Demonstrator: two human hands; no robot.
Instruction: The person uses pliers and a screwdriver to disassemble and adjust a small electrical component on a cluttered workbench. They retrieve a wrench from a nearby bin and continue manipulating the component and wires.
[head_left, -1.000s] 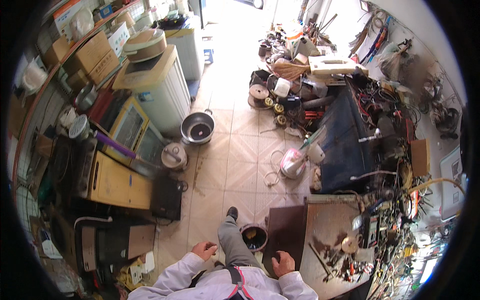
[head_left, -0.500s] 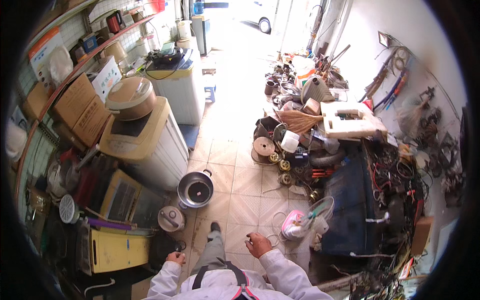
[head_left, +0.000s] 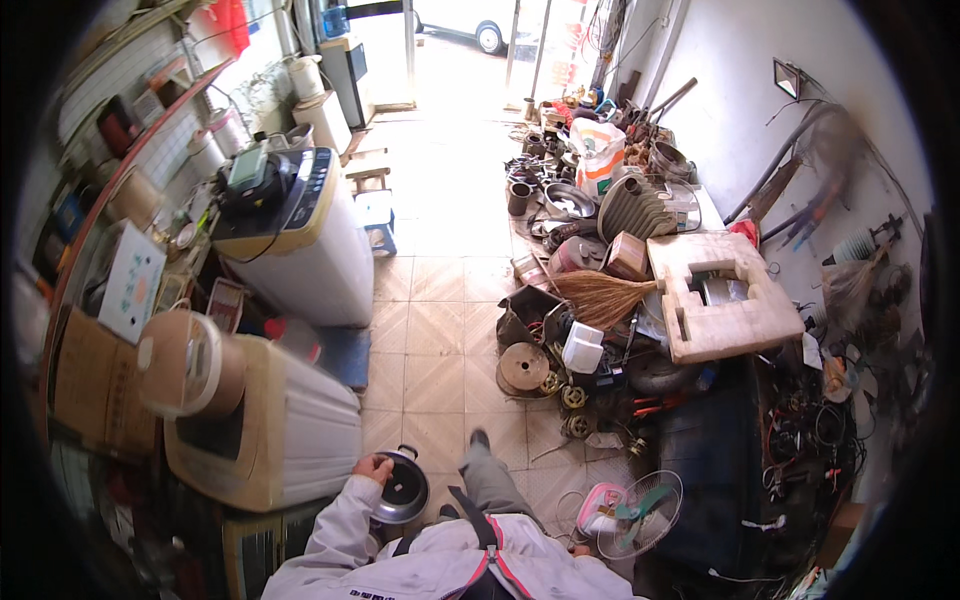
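Note:
My left hand (head_left: 374, 468) hangs above the left rim of a dark two-handled pan (head_left: 402, 492) that stands on the floor tiles. Its fingers are curled in loosely and I see nothing in them; whether they touch the pan I cannot tell. A small pale piece lies inside the pan. Of my right hand (head_left: 580, 550) only a bit shows, low by my jacket, with the fingers hidden. Nearest to it is a small fan (head_left: 640, 515) with a pink base, green blades and a wire guard. One leg is stretched forward on the tiles.
Left, a rice cooker (head_left: 190, 362) sits on a washing machine (head_left: 300, 425); a second washing machine (head_left: 310, 260) stands farther on. Scrap parts, a straw broom (head_left: 605, 293) and a foam packing block (head_left: 720, 290) crowd the right. The tiled walkway (head_left: 435, 330) leads to a bright doorway.
I have stepped forward, so the pan, machines and scrap pile sit nearer. My left hand has come up beside the pan; my right hand has dropped back, mostly out of sight.

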